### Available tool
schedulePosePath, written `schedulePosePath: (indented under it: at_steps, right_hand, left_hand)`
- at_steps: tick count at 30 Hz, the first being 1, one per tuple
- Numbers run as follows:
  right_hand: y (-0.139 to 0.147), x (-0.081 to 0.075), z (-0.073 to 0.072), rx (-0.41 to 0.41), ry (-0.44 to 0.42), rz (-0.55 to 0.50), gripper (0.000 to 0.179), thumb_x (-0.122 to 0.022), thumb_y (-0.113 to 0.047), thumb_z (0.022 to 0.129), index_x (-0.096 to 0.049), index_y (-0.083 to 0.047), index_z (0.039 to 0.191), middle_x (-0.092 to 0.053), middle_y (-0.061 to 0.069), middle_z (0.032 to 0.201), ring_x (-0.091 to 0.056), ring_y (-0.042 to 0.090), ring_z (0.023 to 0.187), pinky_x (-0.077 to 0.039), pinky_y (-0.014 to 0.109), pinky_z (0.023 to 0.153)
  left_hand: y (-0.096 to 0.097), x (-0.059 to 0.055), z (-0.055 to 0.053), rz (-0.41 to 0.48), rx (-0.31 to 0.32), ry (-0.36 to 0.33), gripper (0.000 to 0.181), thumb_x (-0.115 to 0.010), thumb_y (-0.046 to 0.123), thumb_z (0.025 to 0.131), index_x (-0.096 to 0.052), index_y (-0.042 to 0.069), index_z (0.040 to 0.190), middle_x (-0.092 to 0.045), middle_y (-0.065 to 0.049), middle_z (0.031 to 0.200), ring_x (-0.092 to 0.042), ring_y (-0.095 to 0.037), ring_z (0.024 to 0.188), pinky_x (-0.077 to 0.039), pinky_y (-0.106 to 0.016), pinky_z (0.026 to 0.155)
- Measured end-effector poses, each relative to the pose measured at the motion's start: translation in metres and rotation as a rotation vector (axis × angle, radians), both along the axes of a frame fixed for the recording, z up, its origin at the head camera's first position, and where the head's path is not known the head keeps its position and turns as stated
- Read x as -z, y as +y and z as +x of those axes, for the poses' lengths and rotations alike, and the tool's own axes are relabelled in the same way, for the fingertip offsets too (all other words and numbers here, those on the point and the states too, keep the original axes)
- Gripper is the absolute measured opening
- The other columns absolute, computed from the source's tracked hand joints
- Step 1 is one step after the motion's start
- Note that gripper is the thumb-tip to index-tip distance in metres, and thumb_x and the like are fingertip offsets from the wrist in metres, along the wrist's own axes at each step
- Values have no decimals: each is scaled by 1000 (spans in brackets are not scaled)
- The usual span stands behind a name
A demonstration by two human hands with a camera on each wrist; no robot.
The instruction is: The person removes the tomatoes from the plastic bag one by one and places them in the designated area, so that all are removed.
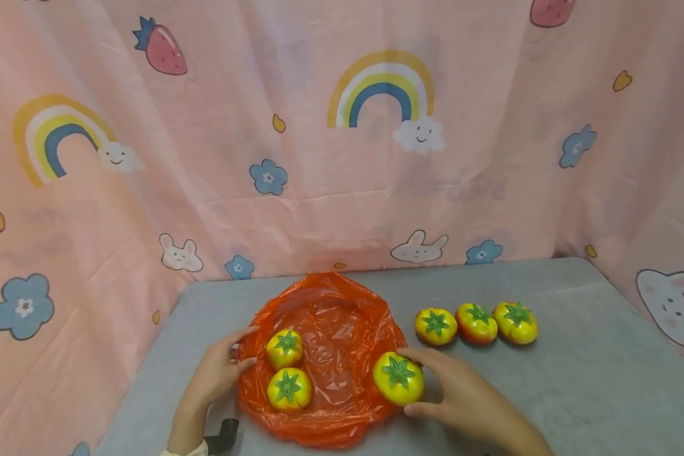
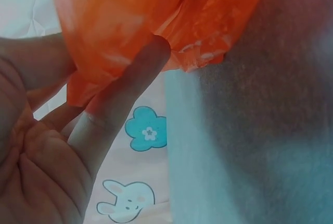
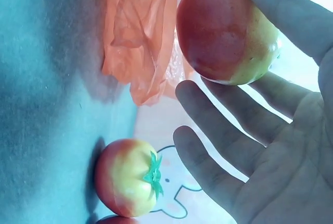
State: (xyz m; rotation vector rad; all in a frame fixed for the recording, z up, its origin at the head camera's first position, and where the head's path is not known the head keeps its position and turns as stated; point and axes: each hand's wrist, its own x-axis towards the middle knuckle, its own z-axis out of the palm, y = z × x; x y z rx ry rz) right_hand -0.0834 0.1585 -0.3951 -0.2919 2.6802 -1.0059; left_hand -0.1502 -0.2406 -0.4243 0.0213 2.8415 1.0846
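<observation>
A red plastic bag [image 1: 342,354] lies spread open on the table, with two yellow-and-red tomatoes inside, the rear one [image 1: 285,349] touching the front one [image 1: 289,389]. My left hand [image 1: 216,373] pinches the bag's left rim; in the left wrist view the thumb and fingers are on the film [image 2: 119,21]. Over the bag's right edge, my right hand [image 1: 453,389] holds a third tomato [image 1: 399,378] between thumb and fingers. The right wrist view shows this tomato's red underside [image 3: 218,31], with the lower fingers extended away from it.
Three more tomatoes sit in a row right of the bag: left [image 1: 436,326], middle [image 1: 477,323] and right [image 1: 515,323]. The grey table [image 1: 581,354] ends at a pink patterned curtain [image 1: 308,234] behind and at both sides. A dark object [image 1: 225,436] is beside the left wrist.
</observation>
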Motion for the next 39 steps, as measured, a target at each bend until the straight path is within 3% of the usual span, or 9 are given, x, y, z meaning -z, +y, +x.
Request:
schedulePosePath:
  at_steps: [10,24,31,39]
  right_hand:
    - [0,1,3,-18,-35,-10,72,-84,-53,71,-54,-40,135,-57,-9,143,-54,24,131,-43,64,107]
    - [23,5,-5,70,5,46,74,-85,-49,70,-53,-40,136,-55,-3,145,-53,25,132,-42,65,107]
    - [40,13,-11,59,33,84,80,-88,-41,70,-52,-28,140,-54,5,146,-53,31,131,-44,65,104]
    - [57,20,-18,32,17,96,80,-89,-38,70,-53,-24,140,-55,8,145,-54,33,129,-46,65,101]
  left_hand:
    - [-4,0,0,10,5,27,51,-74,6,87,-61,18,136,-60,-17,138,-66,-22,95,-62,-35,78]
    - [-5,-1,0,23,-12,24,51,-73,9,89,-59,16,138,-65,-17,130,-66,-17,90,-62,-32,75]
    - [-4,1,-1,41,-13,24,50,-72,9,89,-59,16,137,-65,-16,130,-68,-19,93,-63,-35,78]
    - [-6,1,0,45,-4,40,48,-71,7,90,-61,15,136,-65,-17,131,-70,-20,94,-63,-37,81]
